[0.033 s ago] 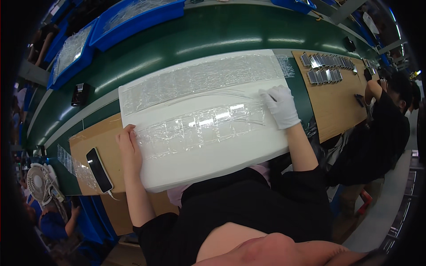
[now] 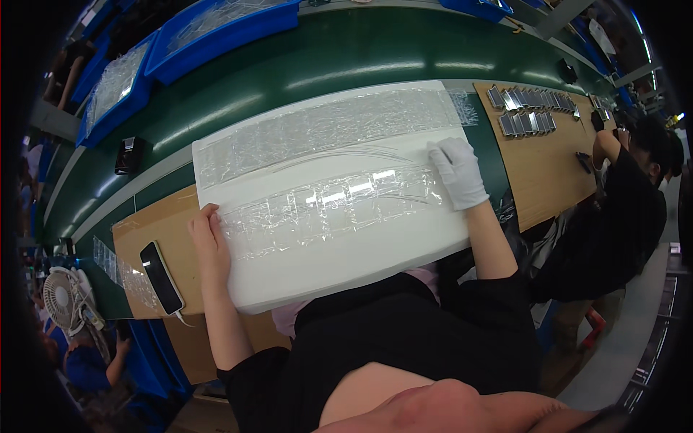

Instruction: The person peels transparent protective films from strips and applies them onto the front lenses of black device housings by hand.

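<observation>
A thick white foam-like board (image 2: 346, 267) lies before me, tilted toward my body. Across its middle runs a strip of clear plastic film (image 2: 317, 216), sectioned into pockets. Farther back on the board is a wider crinkled sheet of clear plastic (image 2: 310, 130), with thin clear strips (image 2: 346, 153) between the two. My bare left hand (image 2: 211, 242) is closed around the board's left edge, beside the film strip's left end. Over the strip's right end, my white-gloved right hand (image 2: 460, 175) has its fingers curled together; what lies within them is hidden.
A phone (image 2: 162, 277) with a cable lies on cardboard (image 2: 155, 216) at left. Blue trays (image 2: 155, 68) of clear plastic pieces stand at the back left. At right, rows of metal parts (image 2: 530, 112) sit on cardboard (image 2: 534, 173), near a person (image 2: 613, 209) in black.
My right hand's fingers have drawn in slightly and curled tighter. The film strip's right end shows more and its reflections have shifted. My left hand stays nearly in place.
</observation>
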Demonstrator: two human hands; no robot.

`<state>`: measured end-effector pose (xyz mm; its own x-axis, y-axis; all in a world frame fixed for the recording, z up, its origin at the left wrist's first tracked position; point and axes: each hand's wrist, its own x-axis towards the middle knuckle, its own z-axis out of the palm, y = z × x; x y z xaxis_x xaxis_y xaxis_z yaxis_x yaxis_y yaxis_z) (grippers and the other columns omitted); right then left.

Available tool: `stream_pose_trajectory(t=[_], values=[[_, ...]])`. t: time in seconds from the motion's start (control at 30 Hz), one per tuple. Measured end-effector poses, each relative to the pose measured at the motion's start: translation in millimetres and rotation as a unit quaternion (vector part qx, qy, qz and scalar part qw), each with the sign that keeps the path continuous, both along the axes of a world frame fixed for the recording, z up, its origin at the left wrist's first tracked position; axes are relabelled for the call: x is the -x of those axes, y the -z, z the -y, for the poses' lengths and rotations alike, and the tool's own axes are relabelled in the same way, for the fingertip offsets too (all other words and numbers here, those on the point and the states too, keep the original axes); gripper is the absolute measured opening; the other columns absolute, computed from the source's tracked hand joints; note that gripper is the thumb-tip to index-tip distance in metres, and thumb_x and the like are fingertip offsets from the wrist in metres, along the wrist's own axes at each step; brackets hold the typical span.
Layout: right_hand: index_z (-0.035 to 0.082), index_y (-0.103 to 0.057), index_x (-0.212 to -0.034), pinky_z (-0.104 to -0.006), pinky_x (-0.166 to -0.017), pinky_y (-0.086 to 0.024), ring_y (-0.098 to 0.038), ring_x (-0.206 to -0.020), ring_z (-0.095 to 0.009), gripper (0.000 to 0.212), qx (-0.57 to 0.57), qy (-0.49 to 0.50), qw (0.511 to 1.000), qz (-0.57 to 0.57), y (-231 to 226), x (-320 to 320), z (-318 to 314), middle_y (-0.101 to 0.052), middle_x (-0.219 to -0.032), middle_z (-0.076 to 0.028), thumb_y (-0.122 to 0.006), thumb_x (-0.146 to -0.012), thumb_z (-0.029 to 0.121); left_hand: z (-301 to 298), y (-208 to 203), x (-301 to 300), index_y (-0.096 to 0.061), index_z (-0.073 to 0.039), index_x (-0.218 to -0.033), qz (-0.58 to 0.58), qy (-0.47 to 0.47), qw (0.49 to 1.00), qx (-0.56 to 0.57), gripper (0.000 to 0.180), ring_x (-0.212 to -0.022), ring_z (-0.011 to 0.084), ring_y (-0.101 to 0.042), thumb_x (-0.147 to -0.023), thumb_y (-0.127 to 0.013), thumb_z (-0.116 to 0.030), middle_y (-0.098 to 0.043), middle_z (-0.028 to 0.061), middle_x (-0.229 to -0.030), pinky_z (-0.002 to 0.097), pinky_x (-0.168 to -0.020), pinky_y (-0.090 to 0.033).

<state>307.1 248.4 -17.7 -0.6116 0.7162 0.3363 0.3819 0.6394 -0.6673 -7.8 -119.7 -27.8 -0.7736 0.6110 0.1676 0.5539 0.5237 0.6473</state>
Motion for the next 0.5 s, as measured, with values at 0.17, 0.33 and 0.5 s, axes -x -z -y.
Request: stream_pose_trajectory(t=[0.17, 0.33, 0.5], values=[[0.002, -0.068, -0.111, -0.0351, -0.085, -0.050, -0.062, -0.091, -0.028, 0.021, 0.000, 0.086, 0.994, -0.071, -3.6, -10.1, 10.3, -0.066, -0.103, -0.014, -0.065, -0.092, 0.011, 3.8, 1.3, 3.1, -0.056, -0.003, -0.126, -0.061, 0.015, 0.997, 0.035, 0.025, -0.108, 0.0265, -0.051, -0.104, -0.044, -0.005, -0.057, 0.0137, -0.121, 0.0364, -0.098, -0.042], [-0.001, -0.050, -0.142, -0.0404, -0.113, -0.036, -0.048, -0.133, -0.036, 0.059, -0.110, 0.021, 0.980, 0.164, -10.2, -25.9, 38.0, -0.052, -0.142, -0.022, -0.058, -0.097, 0.037, 1.6, 4.4, 4.6, -0.056, -0.003, -0.127, -0.092, 0.015, 0.995, 0.047, 0.027, -0.112, 0.0290, -0.050, -0.102, -0.045, -0.002, -0.055, 0.0144, -0.125, 0.0376, -0.101, -0.040], [-0.002, -0.038, -0.153, -0.0421, -0.124, -0.019, -0.026, -0.152, -0.036, 0.079, -0.167, -0.025, 0.935, 0.311, -5.0, -31.2, 35.0, -0.035, -0.160, -0.022, -0.044, -0.100, 0.056, 2.8, 10.2, 5.2, -0.055, -0.004, -0.129, -0.118, 0.011, 0.991, 0.063, 0.029, -0.116, 0.0313, -0.047, -0.101, -0.047, -0.002, -0.053, 0.0147, -0.128, 0.0404, -0.104, -0.038]])
